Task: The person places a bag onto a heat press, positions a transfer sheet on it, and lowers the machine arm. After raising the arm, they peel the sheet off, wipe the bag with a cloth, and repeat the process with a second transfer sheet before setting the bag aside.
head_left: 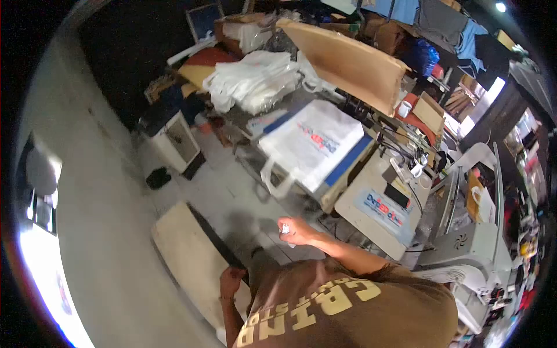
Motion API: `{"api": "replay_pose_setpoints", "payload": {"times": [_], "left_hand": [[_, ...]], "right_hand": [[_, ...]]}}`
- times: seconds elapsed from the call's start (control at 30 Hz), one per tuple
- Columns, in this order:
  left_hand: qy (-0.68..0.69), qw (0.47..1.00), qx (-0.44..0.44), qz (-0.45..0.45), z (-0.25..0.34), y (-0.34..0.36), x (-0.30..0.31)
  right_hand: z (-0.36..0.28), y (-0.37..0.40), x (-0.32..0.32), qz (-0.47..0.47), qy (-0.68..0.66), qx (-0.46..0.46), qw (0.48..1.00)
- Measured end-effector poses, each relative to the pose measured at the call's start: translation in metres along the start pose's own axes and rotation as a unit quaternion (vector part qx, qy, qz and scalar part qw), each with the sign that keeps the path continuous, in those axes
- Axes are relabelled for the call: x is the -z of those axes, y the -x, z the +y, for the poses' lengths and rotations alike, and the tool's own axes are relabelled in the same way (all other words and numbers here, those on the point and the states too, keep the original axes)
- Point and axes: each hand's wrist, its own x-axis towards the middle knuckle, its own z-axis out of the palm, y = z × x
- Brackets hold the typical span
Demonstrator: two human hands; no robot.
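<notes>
Lower left of centre, the left hand [232, 281] is curled beside a pale board [185, 249] on the grey floor [116, 203] — grip too blurred to tell. Up and right, the right hand [293, 229] pinches a white scrap [285, 229] — shape unclear. Beyond, a printed bag [313, 139] lies on a crowded table [371, 223].

Reads perhaps "CRISTO" in cream capitals on brown shirt [400, 313] (upside down); cannot decipher red-blue logos on white bag [313, 145], pale board [371, 217].
</notes>
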Motion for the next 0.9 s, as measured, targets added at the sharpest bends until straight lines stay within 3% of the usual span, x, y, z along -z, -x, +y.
{"api": "replay_pose_setpoints", "payload": {"times": [0.17,0.23,0.3,0.37,0.43,0.47,0.5,0.57,0.6,0.7,0.73,0.8,0.9], "left_hand": [[-0.094,0.995,0.022,-0.021,-0.002,-0.107,0.071],[-0.04,0.998,-0.006,-0.05,0.021,-0.168,0.078],[-0.1,0.985,-0.106,-0.087,0.053,-0.227,0.07],[-0.127,0.964,-0.123,-0.2,0.115,-0.285,0.056],[0.107,0.949,-0.189,-0.226,0.138,-0.342,0.015],[0.153,0.917,-0.318,-0.187,0.163,-0.368,-0.01],[0.198,0.865,-0.438,-0.142,0.193,-0.392,-0.035],[-0.002,0.912,-0.377,-0.165,0.302,-0.405,-0.04],[-0.009,0.897,-0.413,-0.156,0.319,-0.429,-0.061],[0.011,0.826,-0.555,-0.095,0.339,-0.501,-0.136],[0.008,0.824,-0.558,-0.104,0.344,-0.515,-0.152],[-0.066,0.84,-0.537,-0.028,0.349,-0.533,-0.175],[-0.087,0.844,-0.526,-0.055,0.35,-0.55,-0.185]], "right_hand": [[-0.015,-0.118,0.044,0.026,-0.076,-0.102,0.992],[-0.015,-0.129,0.058,0.127,-0.032,-0.114,0.985],[-0.004,-0.12,0.07,0.27,0.001,-0.078,0.96],[0.009,-0.098,0.088,0.308,0.031,-0.14,0.94],[0.009,-0.08,0.105,0.369,0.117,-0.212,0.897],[0.025,-0.073,0.108,0.358,0.169,-0.28,0.875],[0.029,-0.07,0.108,0.361,0.165,-0.289,0.871],[0.037,-0.067,0.109,0.431,0.182,-0.339,0.816],[0.028,-0.066,0.116,0.391,0.124,-0.387,0.826],[0.045,-0.063,0.098,0.401,0.153,-0.37,0.824],[0.045,-0.063,0.097,0.372,0.172,-0.397,0.821],[0.046,-0.062,0.092,0.386,0.176,-0.388,0.818],[0.049,-0.061,0.086,0.411,0.159,-0.371,0.817]]}}
